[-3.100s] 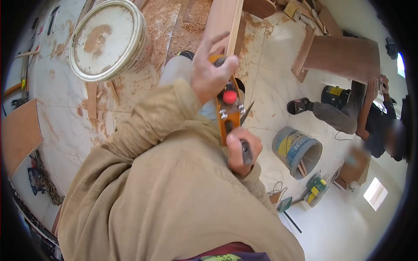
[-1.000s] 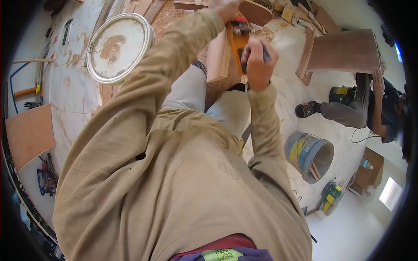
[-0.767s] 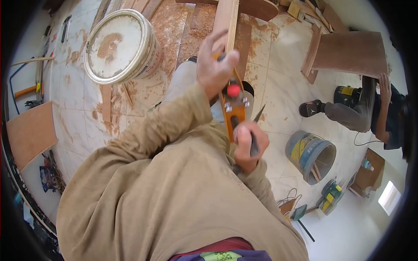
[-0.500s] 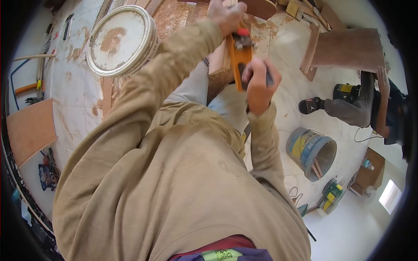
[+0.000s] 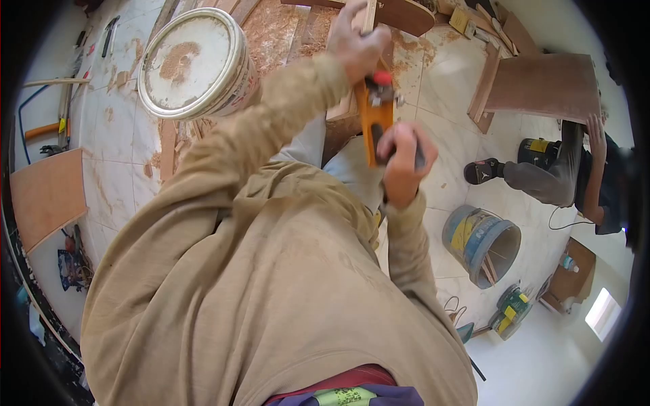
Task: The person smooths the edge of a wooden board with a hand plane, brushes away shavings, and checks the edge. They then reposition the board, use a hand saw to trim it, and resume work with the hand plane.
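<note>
An orange hand plane (image 5: 366, 115) with a red part and metal fittings on top lies lengthwise over a narrow piece of wood (image 5: 370, 16), just in front of my body. My right hand (image 5: 405, 159) is wrapped round its dark rear handle. At the far end my left hand (image 5: 357, 47) is closed over the front of the plane, hiding the part it grips. The wood's pale edge shows beyond my left fingers. Most of the wood is covered by the plane and my hands.
A lidded white bucket (image 5: 196, 64) with sawdust on top stands left. Shavings (image 5: 271, 44) and a curved brown board (image 5: 406, 17) lie ahead. At right, a person's hand (image 5: 596, 139) touches a brown panel (image 5: 542, 84); a blue-grey bucket (image 5: 481, 243) holds wood scraps.
Both my hands and the plane have moved back towards my body together. More of the wood's far end shows beyond my left hand.
</note>
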The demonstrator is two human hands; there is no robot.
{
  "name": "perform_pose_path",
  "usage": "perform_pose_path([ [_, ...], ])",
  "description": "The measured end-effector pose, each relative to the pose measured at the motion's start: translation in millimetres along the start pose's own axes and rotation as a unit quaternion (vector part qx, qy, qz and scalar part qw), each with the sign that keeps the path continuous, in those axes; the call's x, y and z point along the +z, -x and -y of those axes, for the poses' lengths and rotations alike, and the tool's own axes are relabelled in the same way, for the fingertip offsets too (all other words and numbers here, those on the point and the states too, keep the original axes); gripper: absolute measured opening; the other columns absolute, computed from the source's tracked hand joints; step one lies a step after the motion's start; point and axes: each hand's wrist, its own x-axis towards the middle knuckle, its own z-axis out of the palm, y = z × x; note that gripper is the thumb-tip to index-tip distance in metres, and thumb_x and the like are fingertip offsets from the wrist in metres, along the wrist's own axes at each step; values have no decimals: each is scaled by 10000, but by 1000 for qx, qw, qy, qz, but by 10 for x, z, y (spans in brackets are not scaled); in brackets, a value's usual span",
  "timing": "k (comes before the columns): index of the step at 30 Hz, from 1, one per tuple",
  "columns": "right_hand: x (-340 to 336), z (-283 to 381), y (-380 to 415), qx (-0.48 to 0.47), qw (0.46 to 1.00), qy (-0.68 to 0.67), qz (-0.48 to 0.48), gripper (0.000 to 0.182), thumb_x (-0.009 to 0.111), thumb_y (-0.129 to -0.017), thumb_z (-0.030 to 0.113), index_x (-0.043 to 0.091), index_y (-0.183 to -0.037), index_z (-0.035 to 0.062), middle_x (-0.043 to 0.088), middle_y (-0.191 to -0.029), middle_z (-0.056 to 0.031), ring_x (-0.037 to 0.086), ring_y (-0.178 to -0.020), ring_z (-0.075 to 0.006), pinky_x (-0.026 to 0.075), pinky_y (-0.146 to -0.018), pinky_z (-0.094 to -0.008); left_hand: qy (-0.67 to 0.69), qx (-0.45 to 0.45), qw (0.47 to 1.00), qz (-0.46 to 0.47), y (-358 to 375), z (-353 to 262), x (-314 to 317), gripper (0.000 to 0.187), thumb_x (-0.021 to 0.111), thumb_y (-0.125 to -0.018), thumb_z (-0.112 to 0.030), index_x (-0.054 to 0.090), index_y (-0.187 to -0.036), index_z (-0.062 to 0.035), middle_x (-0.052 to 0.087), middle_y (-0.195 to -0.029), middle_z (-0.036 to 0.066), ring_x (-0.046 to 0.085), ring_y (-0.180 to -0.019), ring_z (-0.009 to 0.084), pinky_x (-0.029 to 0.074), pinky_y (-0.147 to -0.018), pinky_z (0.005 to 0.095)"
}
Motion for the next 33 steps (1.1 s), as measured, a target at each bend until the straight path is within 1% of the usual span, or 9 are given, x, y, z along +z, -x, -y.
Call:
perform_pose_path([
  [5, -156, 48, 842, -9, 1000, 27, 10, 236, 554, -930, 90, 574, -720, -15, 565, -610, -65, 522, -558, -114, 392, -531, -260, 83, -25, 996, 22, 801, -53, -147, 640, 710, -889, -132, 457, -1444, 62, 571, -1376, 194, 611, -1246, 269, 497, -1074, 383],
  [8, 103, -66, -339, -5, 1000, 0, -24, 336, 563, -978, 167, 551, -670, 33, 486, -564, 1, 455, -500, -78, 319, -475, -280, -19, -123, 987, 107, -458, 22, -23, 624, 751, -857, -225, 546, -1365, 75, 617, -1316, 194, 628, -1201, 219, 523, -1002, 330],
  [9, 212, -53, -711, 1, 999, -17, -38, 317, 581, -973, 179, 572, -692, 34, 511, -579, -2, 472, -512, -74, 337, -481, -272, 228, -132, 964, 38, -741, 22, 231, 625, 683, -912, -148, 443, -1482, -61, 665, -913, 145, 611, -503, 173, 536, -422, 342],
  [14, 233, 14, -540, -11, 1000, -2, -4, 280, 573, -984, 168, 588, -743, 25, 546, -619, -6, 494, -534, -74, 363, -499, -265, -17, 105, 991, -77, -857, 802, 286, 617, 689, -907, -176, 455, -1452, -9, 677, -1099, 195, 696, -905, 219, 596, -766, 349],
  [16, 45, 22, 267, 2, 1000, 24, 10, 222, 561, -961, 92, 582, -757, 6, 537, -616, -29, 493, -546, -97, 369, -515, -280, 81, 20, 996, -22, 208, -1, -87, 611, 742, -857, -224, 557, -1365, 60, 617, -1318, 193, 611, -1225, 217, 512, -1022, 339],
  [21, 6, 109, 646, -16, 995, 94, 16, 164, 574, -902, 55, 589, -753, -11, 536, -629, -77, 533, -562, -156, 431, -552, -288, 135, -40, 990, 2, 591, -79, -173, 626, 701, -885, -134, 482, -1442, 46, 550, -1405, 183, 595, -1261, 258, 517, -1040, 411],
  [24, 248, -42, -642, -8, 997, 70, -9, 276, 577, -970, 155, 586, -744, -4, 533, -632, -3, 460, -584, -64, 357, -516, -275, 2, -114, 991, 71, -739, 96, -5, 644, 760, -836, -241, 552, -1383, 29, 674, -1226, 162, 663, -1050, 222, 542, -922, 338],
  [27, 393, -75, -1364, -50, 999, 19, -5, 318, 577, -983, 189, 569, -712, 22, 512, -600, 22, 469, -536, -60, 352, -498, -275, 130, -38, 990, -37, -1759, 595, 447, 640, 701, -902, -199, 460, -1457, 9, 679, -1188, 175, 676, -1011, 206, 575, -815, 353],
  [33, 11, 61, 302, -14, 996, 88, 32, 173, 595, -931, 85, 598, -781, -2, 564, -649, -67, 543, -581, -136, 429, -550, -297, 134, -46, 990, 5, 235, 107, -105, 677, 712, -865, -153, 460, -1457, 55, 540, -1407, 208, 580, -1297, 277, 487, -1087, 377],
])
